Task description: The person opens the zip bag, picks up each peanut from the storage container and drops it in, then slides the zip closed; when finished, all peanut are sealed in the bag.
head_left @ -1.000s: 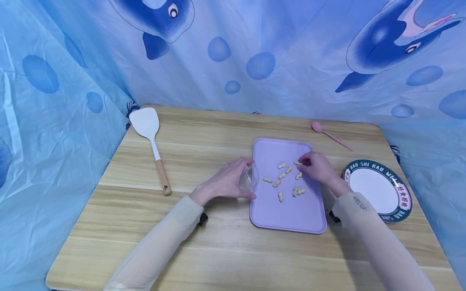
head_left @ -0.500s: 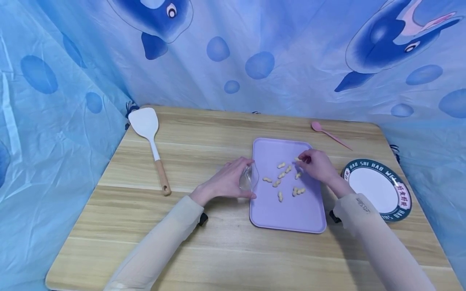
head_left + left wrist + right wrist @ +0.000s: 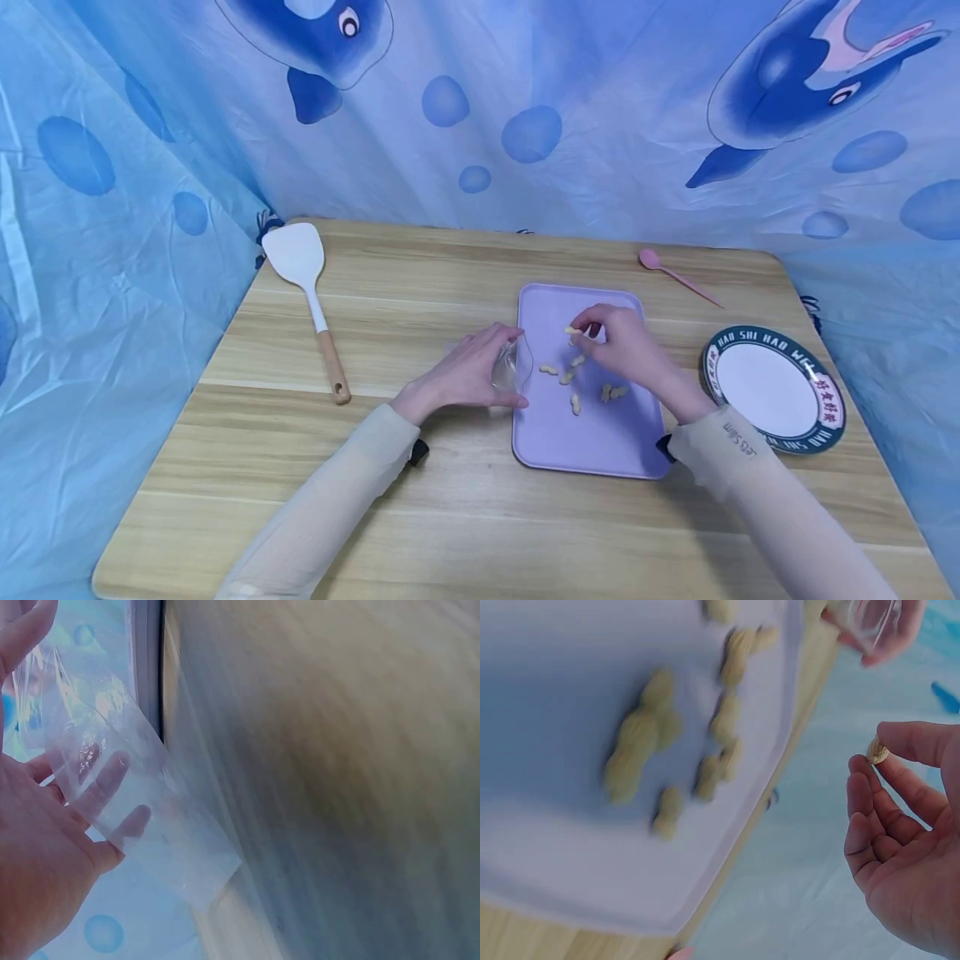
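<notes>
A lavender tray [image 3: 592,450] lies on the wooden table with several unshelled peanuts [image 3: 576,404] scattered on it. At the tray's left edge my left hand [image 3: 467,371] holds a clear plastic bag [image 3: 507,367], thumb and fingers spread at its mouth. The left wrist view shows the see-through bag [image 3: 176,832] hanging over the fingers. My right hand [image 3: 630,343] is above the upper middle of the tray, pinching one peanut [image 3: 877,752] between thumb and index finger. Its other fingers are loosely curled, and it hides part of the tray in the head view.
A white spatula [image 3: 300,260] with a wooden handle lies at the left. Behind the tray, toward the right, is a pink spoon [image 3: 681,279]. A green-rimmed plate [image 3: 772,387] sits right of the tray. A blue patterned curtain [image 3: 480,108] hangs behind the table.
My right hand has picked a peanut up from the tray's upper right and carried it left toward the bag. The left hand and the bag have stayed in place.
</notes>
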`<state>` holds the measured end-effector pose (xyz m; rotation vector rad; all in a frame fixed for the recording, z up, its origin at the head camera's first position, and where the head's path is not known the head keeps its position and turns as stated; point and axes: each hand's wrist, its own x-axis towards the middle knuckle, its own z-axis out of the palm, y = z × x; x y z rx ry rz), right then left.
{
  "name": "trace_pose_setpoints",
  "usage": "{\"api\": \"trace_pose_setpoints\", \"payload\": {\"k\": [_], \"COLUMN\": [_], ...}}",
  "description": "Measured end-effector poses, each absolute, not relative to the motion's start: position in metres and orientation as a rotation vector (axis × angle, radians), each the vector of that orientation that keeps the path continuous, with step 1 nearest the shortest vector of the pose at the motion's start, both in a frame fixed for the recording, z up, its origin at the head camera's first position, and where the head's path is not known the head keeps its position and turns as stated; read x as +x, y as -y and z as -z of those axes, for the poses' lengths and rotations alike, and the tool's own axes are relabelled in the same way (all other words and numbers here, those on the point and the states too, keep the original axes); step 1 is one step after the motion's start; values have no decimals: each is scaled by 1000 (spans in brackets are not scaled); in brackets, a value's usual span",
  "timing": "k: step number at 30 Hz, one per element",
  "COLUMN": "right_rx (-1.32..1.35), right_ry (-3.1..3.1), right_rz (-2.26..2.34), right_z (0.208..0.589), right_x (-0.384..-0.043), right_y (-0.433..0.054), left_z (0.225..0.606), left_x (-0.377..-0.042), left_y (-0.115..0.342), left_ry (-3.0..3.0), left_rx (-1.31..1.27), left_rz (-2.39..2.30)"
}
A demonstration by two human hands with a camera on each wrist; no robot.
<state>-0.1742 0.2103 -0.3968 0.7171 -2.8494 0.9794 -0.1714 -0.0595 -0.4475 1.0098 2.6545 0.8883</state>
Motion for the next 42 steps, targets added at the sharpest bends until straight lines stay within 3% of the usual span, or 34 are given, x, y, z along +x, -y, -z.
{"api": "trace_pose_setpoints", "payload": {"k": [18,42], "right_rx": [939,858], "right_ry": [2862,2884], "right_rz": [-981,-1023], "right_z": [412,414], "right_x": [-157,-160], "right_y": [-162,-167], "left_z": [449,448], "left_x": [-171,-171], "left_y": [58,60], "left_ry": [-2647,-2661], "left_rx": [1032,1023], "left_rz": [-879,-899]}}
